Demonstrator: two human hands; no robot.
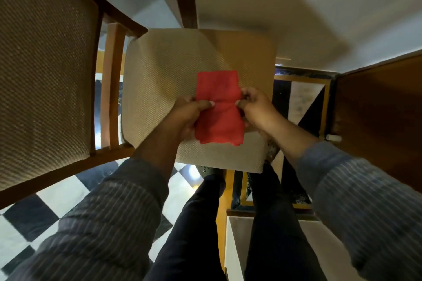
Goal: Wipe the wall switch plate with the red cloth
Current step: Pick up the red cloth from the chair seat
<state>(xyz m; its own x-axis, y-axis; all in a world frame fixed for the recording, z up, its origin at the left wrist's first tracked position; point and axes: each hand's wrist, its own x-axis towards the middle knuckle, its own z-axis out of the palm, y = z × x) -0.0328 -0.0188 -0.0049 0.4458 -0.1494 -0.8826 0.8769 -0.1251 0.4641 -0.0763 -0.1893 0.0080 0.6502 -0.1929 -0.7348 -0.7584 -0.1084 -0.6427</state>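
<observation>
Two hands, left hand [187, 114] and right hand [257, 109], pinch one red cloth [218, 109].

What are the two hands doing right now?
Left hand: closed, pinching the red cloth.
Right hand: closed, pinching the same cloth.

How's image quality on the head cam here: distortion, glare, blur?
Head view: strong wide-angle bending, the chair back and wall edges bow. Dim warm light; soft shadow across the white wall. A glare spot on the checkered floor. Slight softness overall, but the red cloth, left hand and right hand read clearly.
</observation>
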